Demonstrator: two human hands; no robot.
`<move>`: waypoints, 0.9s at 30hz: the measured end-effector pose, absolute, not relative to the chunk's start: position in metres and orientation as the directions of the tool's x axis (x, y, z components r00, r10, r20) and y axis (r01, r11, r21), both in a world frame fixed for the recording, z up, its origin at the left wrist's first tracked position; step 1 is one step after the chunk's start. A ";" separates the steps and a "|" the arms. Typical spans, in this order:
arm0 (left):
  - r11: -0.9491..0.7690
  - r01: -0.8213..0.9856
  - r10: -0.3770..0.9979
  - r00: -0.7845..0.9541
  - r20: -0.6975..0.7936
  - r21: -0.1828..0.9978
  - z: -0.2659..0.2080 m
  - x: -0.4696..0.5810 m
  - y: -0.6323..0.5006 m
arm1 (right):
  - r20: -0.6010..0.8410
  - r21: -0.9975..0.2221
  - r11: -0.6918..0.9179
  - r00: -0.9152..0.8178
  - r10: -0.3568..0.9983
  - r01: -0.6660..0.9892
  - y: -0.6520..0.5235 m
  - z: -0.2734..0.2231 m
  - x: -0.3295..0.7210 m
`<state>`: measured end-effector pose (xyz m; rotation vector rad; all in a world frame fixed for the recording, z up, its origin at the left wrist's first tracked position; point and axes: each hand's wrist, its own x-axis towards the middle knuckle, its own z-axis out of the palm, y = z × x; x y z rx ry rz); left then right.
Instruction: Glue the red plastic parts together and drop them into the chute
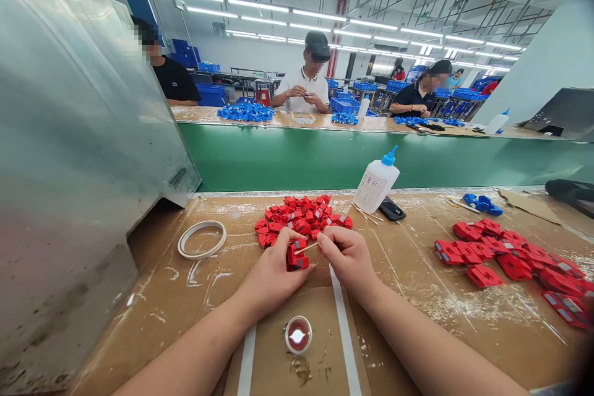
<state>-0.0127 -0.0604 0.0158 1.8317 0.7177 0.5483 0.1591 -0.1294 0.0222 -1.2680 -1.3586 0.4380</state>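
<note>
My left hand (271, 269) grips a small red plastic part (297, 255) with grey patches, between thumb and fingers. A thin cotton swab (307, 248) is pinched in my right hand (347, 255), its tip at the red part's face. Just behind both hands lies a heap of similar red parts (297, 213). Nearer to me, a small round cup of liquid (298, 335) reflects the light on a cardboard sheet (320, 315) with white tape strips.
A tape roll (202, 240) lies left, beside a large metal housing (83, 167). Behind right stand a white bottle (377, 182), loose swabs (367, 215) and a black object (392, 209). More red parts (510, 253) spread right. Beyond the green belt (288, 158), several people work.
</note>
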 end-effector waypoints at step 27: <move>-0.119 0.022 0.913 0.396 0.100 0.993 0.031 -0.008 -0.062 | 0.722 -0.119 0.339 -0.153 0.675 0.933 -0.141 0.063 0.217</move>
